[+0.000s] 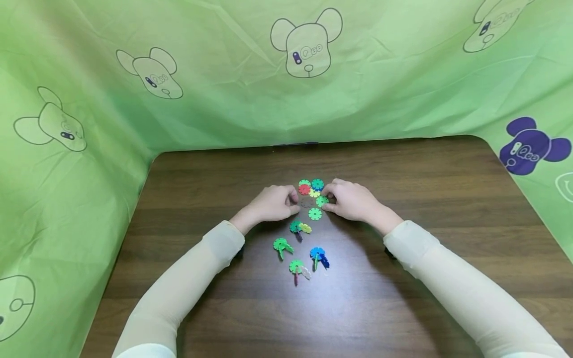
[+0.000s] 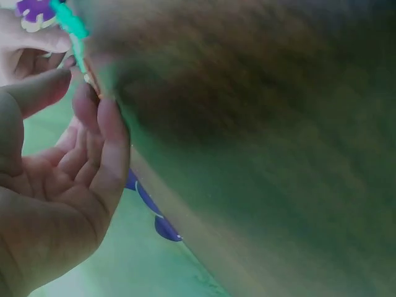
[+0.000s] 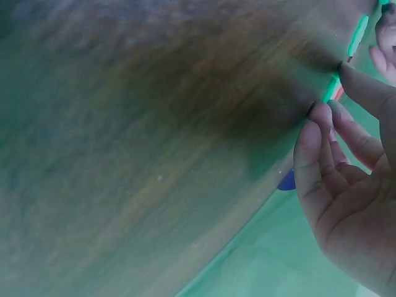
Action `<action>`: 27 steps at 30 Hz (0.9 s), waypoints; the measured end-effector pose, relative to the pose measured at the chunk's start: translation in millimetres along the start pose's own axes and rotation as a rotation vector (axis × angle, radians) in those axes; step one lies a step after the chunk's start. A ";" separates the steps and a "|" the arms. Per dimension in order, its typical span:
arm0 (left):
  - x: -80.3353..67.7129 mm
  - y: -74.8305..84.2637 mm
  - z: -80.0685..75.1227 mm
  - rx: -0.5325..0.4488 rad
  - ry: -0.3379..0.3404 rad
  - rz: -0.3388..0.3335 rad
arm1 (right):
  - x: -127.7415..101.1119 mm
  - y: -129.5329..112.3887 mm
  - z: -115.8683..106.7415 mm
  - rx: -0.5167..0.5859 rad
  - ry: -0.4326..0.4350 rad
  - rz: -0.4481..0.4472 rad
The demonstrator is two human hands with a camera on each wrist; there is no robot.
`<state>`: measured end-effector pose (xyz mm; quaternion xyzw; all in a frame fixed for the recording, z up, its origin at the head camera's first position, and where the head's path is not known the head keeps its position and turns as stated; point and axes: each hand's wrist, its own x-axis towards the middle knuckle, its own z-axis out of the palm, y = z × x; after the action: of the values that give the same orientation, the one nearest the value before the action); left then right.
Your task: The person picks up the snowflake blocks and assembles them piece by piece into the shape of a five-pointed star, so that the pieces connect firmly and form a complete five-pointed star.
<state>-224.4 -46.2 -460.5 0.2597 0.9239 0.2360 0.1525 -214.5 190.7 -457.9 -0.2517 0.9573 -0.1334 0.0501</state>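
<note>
Small notched plastic discs lie on the brown table. My right hand (image 1: 353, 200) is at the right of the far cluster, with thumb and fingertips at opposite edges of a green disc (image 1: 322, 201), pinching it flat at the tabletop. In the right wrist view the same green disc (image 3: 331, 88) shows edge-on between thumb and fingers. Across from it, my left hand (image 1: 275, 203) has its fingers loosely bent and the thumb apart from them. A dark see-through disc (image 1: 306, 202) lies just beyond its fingertips. Another green disc (image 1: 315, 214) lies nearer me.
Behind the hands lie a red disc (image 1: 304, 189), a yellow disc (image 1: 315, 193) and a blue-green disc (image 1: 317, 184), partly overlapping. Closer in stand joined disc pieces: green-yellow (image 1: 295, 226), all green (image 1: 280, 243), blue (image 1: 317, 253) and green-pink (image 1: 296, 266). A green curtain (image 1: 224, 114) borders the table.
</note>
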 end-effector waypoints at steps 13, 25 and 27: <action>14.5 6.1 8.8 0.185 0.079 0.119 | -2.8 5.4 -0.3 0.177 0.012 0.029; 15.0 10.4 8.9 0.264 0.066 0.141 | -33.3 -0.8 -31.1 0.256 0.202 0.023; 15.6 10.7 9.9 0.280 0.060 0.135 | -37.1 -1.7 -32.7 0.257 0.218 0.020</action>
<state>-228.8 -26.0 -465.7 0.3326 0.9324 0.1223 0.0708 -186.8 215.2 -425.0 -0.2174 0.9345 -0.2809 -0.0209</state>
